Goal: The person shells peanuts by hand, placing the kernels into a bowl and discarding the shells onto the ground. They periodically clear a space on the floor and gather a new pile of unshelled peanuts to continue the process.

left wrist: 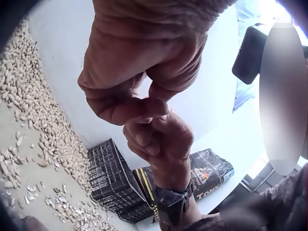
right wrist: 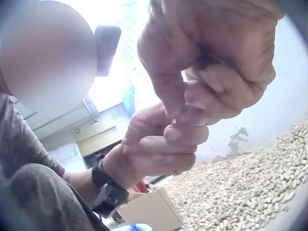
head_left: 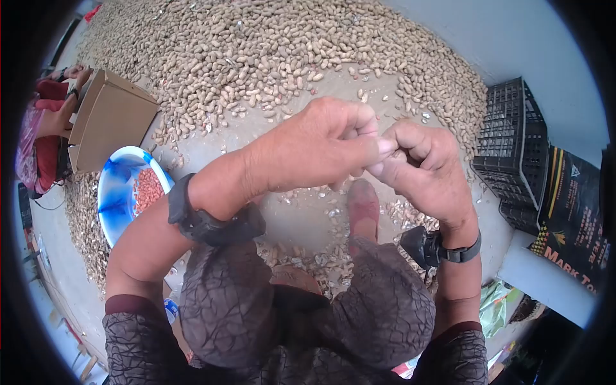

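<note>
In the head view my left hand (head_left: 314, 144) and right hand (head_left: 428, 168) meet at the fingertips, raised above the lap and one shoe. Thumbs and curled fingers of both pinch a small peanut between them, almost wholly hidden by the fingers; I cannot tell whether its shell is cracked. From the left wrist view, the left hand (left wrist: 144, 62) hangs close over the right. Seen from the right wrist, the right hand (right wrist: 211, 62) overlaps the left fingertips. A blue and white bowl (head_left: 104, 196) with reddish kernels (head_left: 148, 189) stands beside the left forearm.
A broad heap of unshelled peanuts (head_left: 276, 58) covers the floor ahead, up to the wall. Empty shells (head_left: 321, 260) lie around the feet. Black crates (head_left: 513, 154) and a dark printed bag (head_left: 574, 218) stand right. At left another person's arms (head_left: 64, 109) reach by a cardboard box (head_left: 112, 119).
</note>
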Available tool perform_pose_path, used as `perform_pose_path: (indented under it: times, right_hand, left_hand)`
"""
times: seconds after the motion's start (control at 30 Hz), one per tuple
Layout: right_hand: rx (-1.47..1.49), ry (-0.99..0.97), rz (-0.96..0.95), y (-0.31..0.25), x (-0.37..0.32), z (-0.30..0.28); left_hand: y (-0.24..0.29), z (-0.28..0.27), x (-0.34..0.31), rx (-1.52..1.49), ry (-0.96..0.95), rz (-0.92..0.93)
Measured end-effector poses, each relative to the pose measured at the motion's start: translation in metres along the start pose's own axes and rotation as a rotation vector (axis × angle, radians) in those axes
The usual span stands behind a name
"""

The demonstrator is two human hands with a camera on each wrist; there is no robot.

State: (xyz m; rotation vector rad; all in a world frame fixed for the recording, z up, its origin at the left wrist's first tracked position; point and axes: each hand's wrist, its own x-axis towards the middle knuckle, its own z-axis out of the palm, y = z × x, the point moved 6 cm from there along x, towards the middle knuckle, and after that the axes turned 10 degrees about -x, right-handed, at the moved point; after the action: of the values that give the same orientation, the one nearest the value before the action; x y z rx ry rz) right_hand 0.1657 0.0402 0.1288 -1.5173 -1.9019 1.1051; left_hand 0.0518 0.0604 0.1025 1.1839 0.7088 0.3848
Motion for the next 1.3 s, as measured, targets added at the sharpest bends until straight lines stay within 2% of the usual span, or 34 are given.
perform_pose_path:
  times: [0.03,0.07,0.17,0.3,0.37,0.4,0.47,0.5,0.57,0.7,0.77,0.83,0.9,1.0,1.17,1.23,1.3]
  right_hand:
    - [0.054,-0.014,0.034,-0.012,-0.003,-0.006]
    - [0.087,0.029,-0.028,-0.033,-0.005,-0.012]
    - [0.114,0.039,0.033,-0.072,-0.017,-0.024]
    - [0.19,0.095,0.089,-0.105,-0.031,-0.027]
    - [0.242,0.081,0.05,-0.113,-0.036,-0.02]
    - [0.263,0.104,0.023,-0.118,-0.037,-0.017]
    - [0.259,0.096,-0.057,-0.128,-0.04,-0.012]
    - [0.255,0.094,-0.069,-0.133,-0.043,-0.01]
    - [0.262,0.094,-0.102,-0.144,-0.049,-0.006]
    - [0.303,0.063,-0.173,-0.161,-0.055,-0.003]
    - [0.431,0.045,-0.265,-0.168,-0.057,-0.003]
    - [0.406,0.072,-0.287,-0.174,-0.054,-0.001]
    - [0.242,0.15,-0.229,-0.178,-0.05,0.006]
    - [0.182,0.207,-0.147,-0.179,-0.04,0.015]
    - [0.231,0.274,-0.073,-0.165,-0.025,0.029]
    - [0.197,0.299,-0.046,-0.16,-0.023,0.032]
    - [0.21,0.3,0.01,-0.146,-0.021,0.037]
  left_hand:
    - [0.016,0.003,-0.006,0.057,0.007,0.11]
    - [0.03,0.006,-0.014,0.11,0.015,0.216]
    - [0.06,0.015,-0.035,0.243,0.104,0.358]
    - [0.094,0.028,-0.069,0.22,0.189,0.432]
    - [0.1,0.028,-0.085,0.116,0.241,0.37]
    - [0.103,0.029,-0.091,0.123,0.248,0.386]
    - [0.101,0.026,-0.101,-0.114,0.278,0.396]
    - [0.104,0.028,-0.108,-0.109,0.284,0.407]
    - [0.112,0.027,-0.122,-0.151,0.348,0.498]
    - [0.129,0.032,-0.142,-0.114,0.355,0.608]
    - [0.129,0.031,-0.145,-0.131,0.353,0.68]
    - [0.127,0.03,-0.15,-0.196,0.364,0.708]
    - [0.119,0.026,-0.151,-0.162,0.424,0.741]
    - [0.108,0.016,-0.153,-0.269,0.444,0.722]
    - [0.085,0.007,-0.15,-0.373,0.467,0.676]
    - [0.076,0.005,-0.141,-0.536,0.363,0.717]
    - [0.065,0.002,-0.131,-0.555,0.361,0.712]
